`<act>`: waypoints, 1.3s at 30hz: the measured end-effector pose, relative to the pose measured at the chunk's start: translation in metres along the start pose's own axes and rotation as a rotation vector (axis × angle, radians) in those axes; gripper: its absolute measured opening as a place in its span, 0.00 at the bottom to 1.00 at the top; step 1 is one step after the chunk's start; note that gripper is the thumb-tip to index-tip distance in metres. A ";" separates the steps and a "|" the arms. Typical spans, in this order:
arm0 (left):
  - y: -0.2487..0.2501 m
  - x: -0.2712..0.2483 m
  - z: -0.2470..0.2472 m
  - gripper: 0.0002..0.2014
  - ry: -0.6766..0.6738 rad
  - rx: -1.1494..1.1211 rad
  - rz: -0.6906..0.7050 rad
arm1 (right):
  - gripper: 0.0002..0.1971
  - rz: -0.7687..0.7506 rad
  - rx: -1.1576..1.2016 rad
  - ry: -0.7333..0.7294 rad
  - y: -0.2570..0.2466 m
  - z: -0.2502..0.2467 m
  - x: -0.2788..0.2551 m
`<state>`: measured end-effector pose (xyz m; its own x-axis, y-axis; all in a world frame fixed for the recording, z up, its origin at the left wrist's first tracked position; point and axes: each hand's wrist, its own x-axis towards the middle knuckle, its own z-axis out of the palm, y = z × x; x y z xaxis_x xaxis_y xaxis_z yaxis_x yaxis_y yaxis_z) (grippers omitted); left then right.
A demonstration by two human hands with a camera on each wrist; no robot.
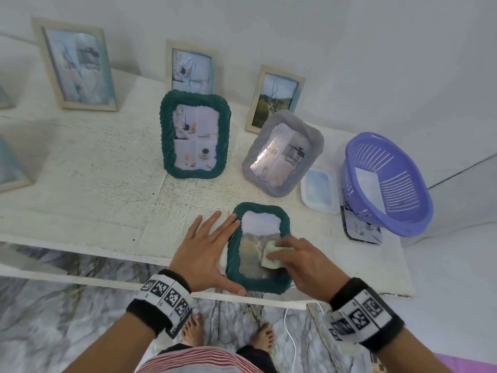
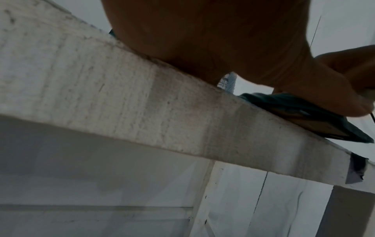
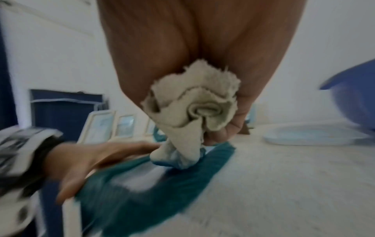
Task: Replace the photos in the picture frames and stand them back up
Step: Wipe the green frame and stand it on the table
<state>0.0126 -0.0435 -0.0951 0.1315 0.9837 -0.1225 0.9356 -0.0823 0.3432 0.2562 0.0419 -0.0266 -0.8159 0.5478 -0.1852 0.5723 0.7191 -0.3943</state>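
Now green frame [image 1: 258, 249] flat at shelf edge, glass up for wiping. Left hand [image 1: 207, 249] spread, straight fingers [image 1: 228, 224] bracing its left border against sliding. Right hand [image 1: 301, 262] pinching bunched cloth [image 1: 270, 255], fingertips pressing it to glass.

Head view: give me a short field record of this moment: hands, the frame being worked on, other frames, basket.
left hand: flat, fingers straight, pressing the left edge of the flat frame
right hand: grips a cream folded cloth, pressed on the frame's glass
worked frame: dark green rope-edged picture frame, lying face up near the edge of the white table, landscape photo inside
standing frames: matching green frame; grey rope-edged frame, tilted back
basket: purple slotted plastic basket, at the table's right end, tipped
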 end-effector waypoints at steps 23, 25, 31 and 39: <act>0.002 -0.001 -0.002 0.70 -0.007 -0.001 -0.010 | 0.23 0.706 -0.089 0.221 0.096 -0.033 0.089; 0.002 -0.001 -0.002 0.70 -0.007 -0.003 -0.007 | 0.24 0.670 -0.105 0.328 0.088 -0.028 0.077; 0.002 -0.001 -0.003 0.69 -0.045 0.016 -0.017 | 0.22 0.621 0.075 0.496 0.029 0.006 0.030; 0.006 -0.010 -0.003 0.63 0.005 -0.154 0.007 | 0.26 0.734 0.546 0.495 -0.030 0.040 0.007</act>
<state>0.0156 -0.0529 -0.0892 0.1356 0.9840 -0.1156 0.8734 -0.0636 0.4828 0.2303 0.0073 -0.0520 -0.0861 0.9754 -0.2031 0.6981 -0.0864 -0.7107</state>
